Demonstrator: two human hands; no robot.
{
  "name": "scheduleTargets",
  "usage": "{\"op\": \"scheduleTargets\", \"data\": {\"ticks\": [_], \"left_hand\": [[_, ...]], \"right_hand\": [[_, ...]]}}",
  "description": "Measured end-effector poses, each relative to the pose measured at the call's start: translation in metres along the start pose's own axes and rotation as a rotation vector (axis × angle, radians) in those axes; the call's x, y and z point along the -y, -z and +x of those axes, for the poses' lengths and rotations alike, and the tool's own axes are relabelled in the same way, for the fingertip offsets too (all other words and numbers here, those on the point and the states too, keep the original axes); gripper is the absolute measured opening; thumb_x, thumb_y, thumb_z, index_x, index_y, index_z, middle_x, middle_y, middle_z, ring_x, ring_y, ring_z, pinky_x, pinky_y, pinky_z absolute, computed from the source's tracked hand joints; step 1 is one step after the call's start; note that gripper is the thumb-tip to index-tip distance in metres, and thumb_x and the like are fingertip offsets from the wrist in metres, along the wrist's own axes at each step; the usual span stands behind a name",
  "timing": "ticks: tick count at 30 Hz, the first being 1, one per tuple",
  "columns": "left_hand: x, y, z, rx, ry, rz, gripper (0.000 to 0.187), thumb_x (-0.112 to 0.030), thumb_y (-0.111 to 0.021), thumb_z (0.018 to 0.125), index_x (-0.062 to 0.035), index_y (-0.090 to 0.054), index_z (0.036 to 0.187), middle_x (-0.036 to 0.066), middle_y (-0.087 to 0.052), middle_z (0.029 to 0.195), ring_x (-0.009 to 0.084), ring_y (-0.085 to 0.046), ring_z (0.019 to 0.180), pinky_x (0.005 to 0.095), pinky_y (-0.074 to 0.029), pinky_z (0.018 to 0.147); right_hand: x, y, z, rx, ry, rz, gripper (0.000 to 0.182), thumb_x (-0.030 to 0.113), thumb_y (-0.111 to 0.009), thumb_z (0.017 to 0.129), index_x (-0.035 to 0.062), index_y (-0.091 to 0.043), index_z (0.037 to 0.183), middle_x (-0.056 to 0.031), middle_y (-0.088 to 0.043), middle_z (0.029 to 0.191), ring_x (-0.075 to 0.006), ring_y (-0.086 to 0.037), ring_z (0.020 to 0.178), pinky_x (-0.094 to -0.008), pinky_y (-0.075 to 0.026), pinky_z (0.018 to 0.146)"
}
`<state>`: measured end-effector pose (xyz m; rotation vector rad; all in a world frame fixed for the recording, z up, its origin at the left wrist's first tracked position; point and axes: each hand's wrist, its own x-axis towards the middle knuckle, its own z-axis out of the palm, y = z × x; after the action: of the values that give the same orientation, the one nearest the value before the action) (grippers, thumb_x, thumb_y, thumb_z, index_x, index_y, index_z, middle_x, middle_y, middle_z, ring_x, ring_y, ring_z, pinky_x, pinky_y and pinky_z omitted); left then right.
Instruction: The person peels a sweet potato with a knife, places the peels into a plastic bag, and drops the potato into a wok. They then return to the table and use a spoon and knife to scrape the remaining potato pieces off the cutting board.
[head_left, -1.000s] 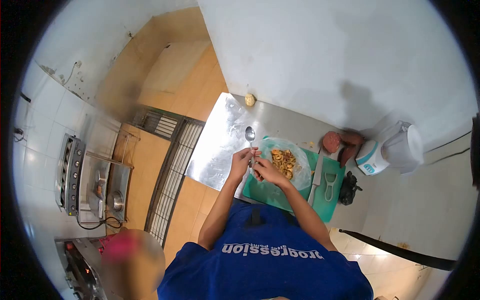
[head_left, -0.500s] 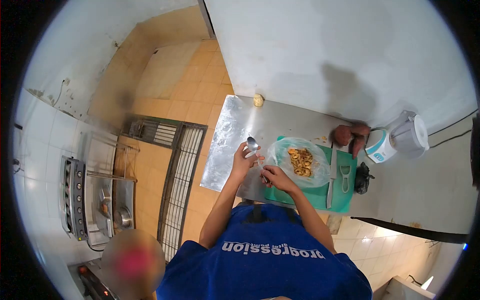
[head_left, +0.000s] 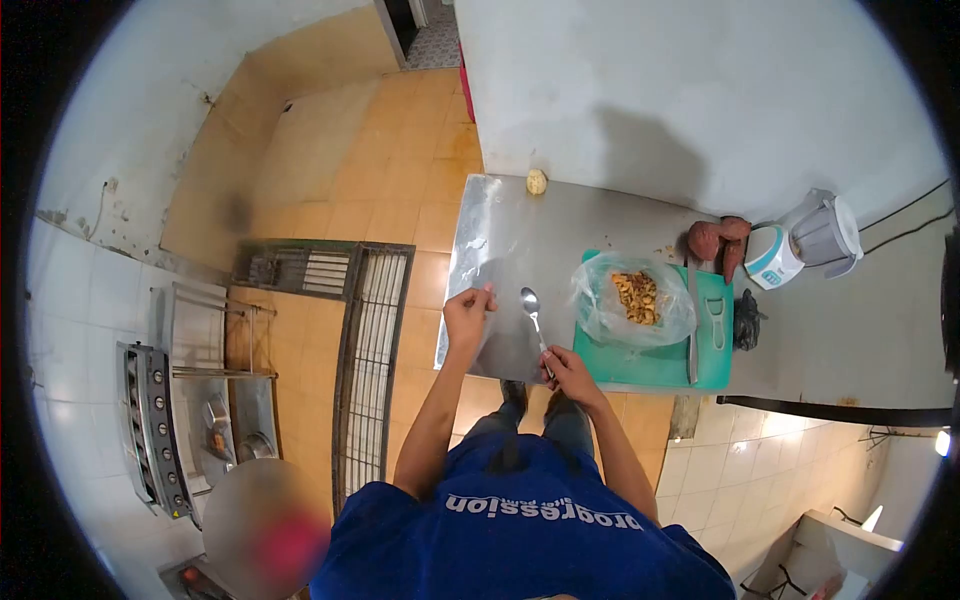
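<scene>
My right hand (head_left: pixel 568 375) is closed around the handle of a metal spoon (head_left: pixel 530 300), whose bowl points away from me over the steel table. My left hand (head_left: pixel 466 318) hovers near the table's left edge with its fingers curled and pressed together. Whether anything small sits between those fingers is hidden. To the right of the spoon, a clear plastic bag (head_left: pixel 592 310) lies spread on a green cutting board (head_left: pixel 630 370). On the bag rests a heap of brownish-yellow chopped food (head_left: pixel 636 297).
On the board's right side lie a knife (head_left: pixel 692 340) and a peeler (head_left: pixel 714 325). Beyond are reddish-brown tubers (head_left: pixel 704 240), a blender (head_left: pixel 775 258) and a black plastic bag (head_left: pixel 747 320). A pale lump (head_left: pixel 537 182) sits by the wall; a stove (head_left: pixel 155 430) stands at left.
My left hand has come away from the spoon and moved left. The spoon has swung outward in my right hand, now held by it alone. The whole view has shifted.
</scene>
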<state>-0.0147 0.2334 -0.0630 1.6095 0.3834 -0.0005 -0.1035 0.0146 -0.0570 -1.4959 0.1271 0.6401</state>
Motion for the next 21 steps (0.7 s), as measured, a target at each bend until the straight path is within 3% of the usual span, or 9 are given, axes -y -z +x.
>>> {"op": "scheduleTargets", "data": {"ticks": [2,5,8,10,13,14,17,21], "left_hand": [[0.004,0.010,-0.010,-0.014,-0.046,-0.089,0.026,-0.024,-0.073,0.089,0.0010,-0.071,0.094,0.006,-0.070,0.072,0.0095,-0.065,0.064,0.0235,-0.045,0.052],[0.013,0.025,-0.029,-0.003,0.035,0.018,0.025,-0.023,-0.074,0.089,0.0012,-0.070,0.091,0.007,-0.069,0.072,0.0094,-0.064,0.063,0.0223,-0.043,0.052],[0.006,0.034,-0.055,-0.123,-0.123,-0.146,0.018,-0.019,-0.070,0.092,-0.0012,-0.069,0.094,0.005,-0.068,0.078,0.0098,-0.063,0.060,0.0217,-0.045,0.051],[0.007,0.052,-0.055,0.004,-0.079,-0.148,0.023,-0.021,-0.066,0.095,-0.0011,-0.067,0.107,0.005,-0.068,0.087,0.0116,-0.065,0.065,0.0227,-0.047,0.053],[-0.040,0.051,-0.103,-0.062,-0.194,-0.268,0.029,-0.023,-0.064,0.097,-0.0021,-0.064,0.117,0.005,-0.068,0.094,0.0132,-0.067,0.071,0.0236,-0.048,0.057],[-0.037,0.063,-0.109,0.066,-0.156,-0.262,0.033,-0.019,-0.064,0.096,-0.0028,-0.061,0.125,0.007,-0.067,0.107,0.0141,-0.068,0.078,0.0242,-0.049,0.060],[-0.021,0.087,-0.132,0.028,-0.158,-0.128,0.034,-0.015,-0.065,0.094,-0.0029,-0.060,0.125,0.008,-0.066,0.111,0.0147,-0.067,0.079,0.0245,-0.050,0.059],[-0.018,0.128,-0.185,-0.068,-0.229,-0.097,0.033,-0.012,-0.068,0.092,-0.0047,-0.061,0.123,0.006,-0.067,0.098,0.0133,-0.067,0.079,0.0238,-0.049,0.059]], "right_hand": [[-0.003,-0.010,-0.005,0.007,0.003,0.013,0.030,0.029,-0.046,0.104,0.0041,-0.059,0.094,-0.0010,-0.056,0.074,-0.0089,-0.054,0.063,-0.0239,-0.046,0.056],[-0.008,-0.024,-0.010,0.042,0.043,0.023,0.030,0.029,-0.046,0.105,0.0038,-0.059,0.095,-0.0008,-0.055,0.073,-0.0087,-0.052,0.062,-0.0235,-0.044,0.056],[0.005,-0.041,-0.018,0.081,0.122,0.003,0.029,0.028,-0.047,0.105,0.0031,-0.060,0.096,-0.0002,-0.054,0.073,-0.0081,-0.050,0.061,-0.0231,-0.043,0.055],[0.013,-0.055,-0.023,0.099,0.175,0.000,0.029,0.027,-0.047,0.105,0.0025,-0.061,0.098,0.0001,-0.053,0.072,-0.0078,-0.050,0.060,-0.0230,-0.043,0.055],[0.016,-0.080,-0.037,0.146,0.259,-0.020,0.028,0.023,-0.046,0.105,0.0014,-0.063,0.107,0.0010,-0.051,0.071,-0.0071,-0.048,0.059,-0.0228,-0.042,0.054],[0.017,-0.090,-0.047,0.160,0.251,-0.023,0.028,0.022,-0.047,0.105,0.0013,-0.063,0.112,0.0014,-0.050,0.070,-0.0069,-0.048,0.059,-0.0230,-0.041,0.054],[0.008,-0.116,-0.067,0.207,0.277,-0.031,0.030,0.021,-0.047,0.105,0.0016,-0.062,0.122,0.0023,-0.047,0.067,-0.0066,-0.046,0.059,-0.0234,-0.040,0.054],[-0.020,-0.157,-0.100,0.289,0.294,-0.009,0.029,0.019,-0.045,0.106,0.0031,-0.058,0.126,0.0020,-0.047,0.067,-0.0069,-0.045,0.059,-0.0232,-0.038,0.055]]}}
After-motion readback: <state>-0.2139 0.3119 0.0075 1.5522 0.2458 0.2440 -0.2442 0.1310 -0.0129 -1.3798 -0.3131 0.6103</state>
